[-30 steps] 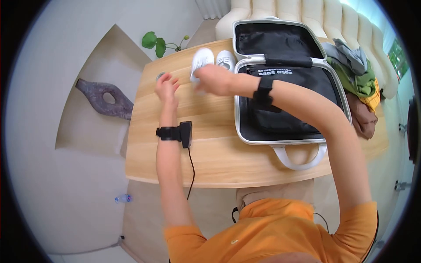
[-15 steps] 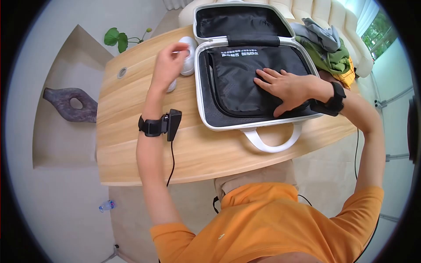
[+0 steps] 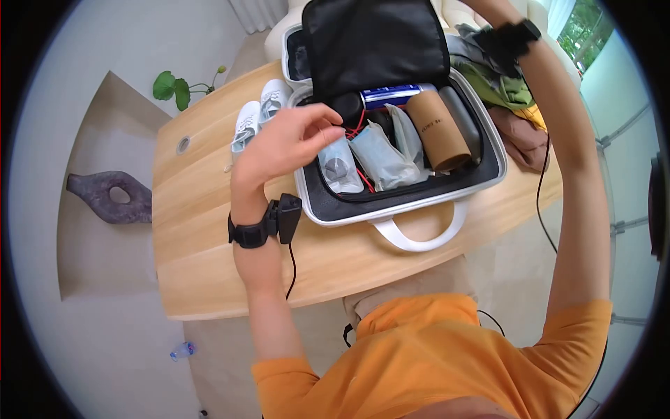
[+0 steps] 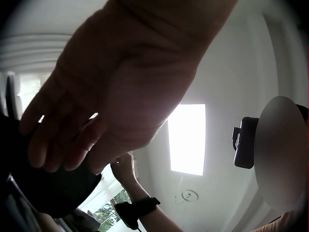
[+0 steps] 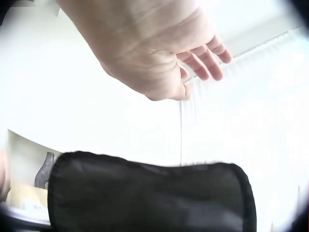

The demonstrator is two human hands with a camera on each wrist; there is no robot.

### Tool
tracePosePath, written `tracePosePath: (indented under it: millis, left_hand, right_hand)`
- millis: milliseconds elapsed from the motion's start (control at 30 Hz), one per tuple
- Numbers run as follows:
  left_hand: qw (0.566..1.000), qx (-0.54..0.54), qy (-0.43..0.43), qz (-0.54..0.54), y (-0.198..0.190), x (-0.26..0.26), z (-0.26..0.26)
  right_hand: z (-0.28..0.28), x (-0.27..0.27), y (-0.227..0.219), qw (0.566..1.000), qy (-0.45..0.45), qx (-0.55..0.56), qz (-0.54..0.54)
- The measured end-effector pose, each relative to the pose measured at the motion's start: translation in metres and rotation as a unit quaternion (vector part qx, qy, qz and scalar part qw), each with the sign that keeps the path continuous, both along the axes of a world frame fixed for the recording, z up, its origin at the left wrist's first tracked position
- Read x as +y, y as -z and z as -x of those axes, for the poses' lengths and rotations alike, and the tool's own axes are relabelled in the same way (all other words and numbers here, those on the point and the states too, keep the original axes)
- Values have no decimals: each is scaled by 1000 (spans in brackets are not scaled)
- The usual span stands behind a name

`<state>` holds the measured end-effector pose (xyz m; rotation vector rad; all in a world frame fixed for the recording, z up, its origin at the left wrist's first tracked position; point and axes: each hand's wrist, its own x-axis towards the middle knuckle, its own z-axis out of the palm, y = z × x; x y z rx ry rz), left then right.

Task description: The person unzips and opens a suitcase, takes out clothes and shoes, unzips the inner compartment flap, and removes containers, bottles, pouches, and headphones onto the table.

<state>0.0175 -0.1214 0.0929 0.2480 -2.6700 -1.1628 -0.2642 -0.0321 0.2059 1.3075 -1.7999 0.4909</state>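
Note:
The white-rimmed suitcase (image 3: 499,183) lies open on the table, its black inner flap (image 3: 377,42) raised. Inside lie a brown cardboard tube (image 3: 436,129), a blue can-like cylinder (image 3: 391,96), clear plastic packets (image 3: 385,159) and red cords (image 3: 364,178). My left hand (image 3: 283,143) hovers over the suitcase's left edge, fingers loosely bent and holding nothing. At the top of the head view my right hand is out of frame. In the right wrist view the right hand (image 5: 159,58) hangs in the air above the flap, fingers apart and free of it.
White sneakers (image 3: 246,126) stand left of the suitcase on the wooden table (image 3: 202,230). Folded clothes (image 3: 516,133) are piled at its right. A cable (image 3: 292,265) trails from the left wrist camera. A plastic bottle (image 3: 183,350) lies on the floor.
The black flap, flat under my right palm half a second ago, now stands raised, uncovering the contents. My right hand has gone up and away; my left has moved toward the suitcase.

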Motion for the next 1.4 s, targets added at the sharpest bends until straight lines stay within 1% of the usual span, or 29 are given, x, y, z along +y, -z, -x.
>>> tracePosePath:
  millis: [33, 100, 133, 167, 233, 267, 300, 433, 500, 533, 600, 667, 700, 733, 800, 833, 900, 967, 1000, 1033, 1067, 1133, 1167, 1200, 1233, 1267, 1300, 1367, 1400]
  left_hand:
    - [1000, 3, -6, 2, 0, -3, -1]
    - [999, -44, 17, 14, 7, -5, -3]
    - [995, -88, 31, 20, 4, -6, -1]
    - [996, -86, 26, 18, 9, -5, 2]
    - [990, -43, 107, 84, 21, -5, 11]
    - [984, -64, 140, 88, 22, -5, 14]
    - [984, -64, 143, 89, 24, -6, 14]
    - [981, -121, 131, 81, 16, -14, 3]
    - [992, -107, 65, 24, 9, -22, -6]
    - [996, -77, 40, -6, 7, -22, -10]
    - [997, -38, 37, -51, 7, -22, -11]
    - [994, 1, 33, -100, 10, -15, -8]
    - [992, 39, 30, -119, 11, -8, -3]
    - [987, 74, 29, -137, 11, 1, 3]
    - [969, 146, 45, -194, 6, 20, 14]
    - [969, 143, 50, -193, 5, 20, 15]
    - [949, 242, -53, -194, 3, 16, 12]
    - [944, 251, -76, -203, -11, 9, -2]
    - [943, 262, -129, -156, -16, -2, -13]
    - [938, 272, -183, -111, -18, -13, -24]
    - [926, 291, -220, -95, -20, -26, -35]
    - [886, 341, -314, -25, -16, -60, -54]
    - [851, 371, -371, 29, -5, -81, -62]
    - [850, 370, -373, 30, 10, -106, -73]
    - [822, 350, -441, 88, 27, -131, -85]
    - [786, 327, -504, 145, 42, -146, -92]
    - [784, 327, -506, 149, 55, -152, -95]
    - [789, 306, -533, -20, 75, -161, -100]
    - [786, 306, -537, -19, 86, -166, -100]
  right_hand:
    - [-2, 3, 9, 999, -34, -17, -13]
    - [-42, 13, 24, 959, 1, -167, -231]
    - [-41, 17, 50, 951, -59, -170, -250]
    - [-38, 21, 76, 944, -95, -100, -299]
    - [-42, 35, 111, 903, -13, -103, -417]
    - [-39, 40, 126, 891, 8, -126, -436]
    - [-32, 45, 137, 861, 20, -151, -486]
    - [-27, 57, 145, 868, 17, -194, -457]
    - [-28, 61, 135, 864, 4, -217, -455]
    - [-31, 63, 127, 856, -24, -267, -443]
    - [-39, 68, 109, 843, -51, -316, -432]
    - [-53, 71, 86, 873, -132, -348, -316]
    - [-62, 68, 76, 876, -215, -353, -247]
    - [-69, 60, 71, 904, -240, -300, -186]
    - [-103, 50, 44, 874, -290, -346, -181]
    - [-117, 49, 33, 875, -304, -314, -207]
    - [-127, 35, 42, 864, -384, -282, -159]
    - [-127, 35, 44, 849, -378, -322, -181]
    - [-126, 34, 45, 831, -370, -362, -205]
    - [-114, 33, 48, 835, -334, -363, -243]
    - [-94, 27, 58, 853, -313, -315, -272]
    - [-59, 27, 85, 878, -266, -293, -270]
    - [-44, 28, 97, 878, -229, -288, -308]
    - [-30, 29, 110, 875, -191, -282, -345]
    - [-15, 28, 130, 867, -179, -291, -362]
    - [-6, 33, 149, 895, -170, -226, -345]
    - [-2, 35, 166, 898, -135, -212, -363]
    - [-4, 37, 177, 896, -145, -183, -378]
    - [-6, 36, 179, 895, -149, -181, -379]
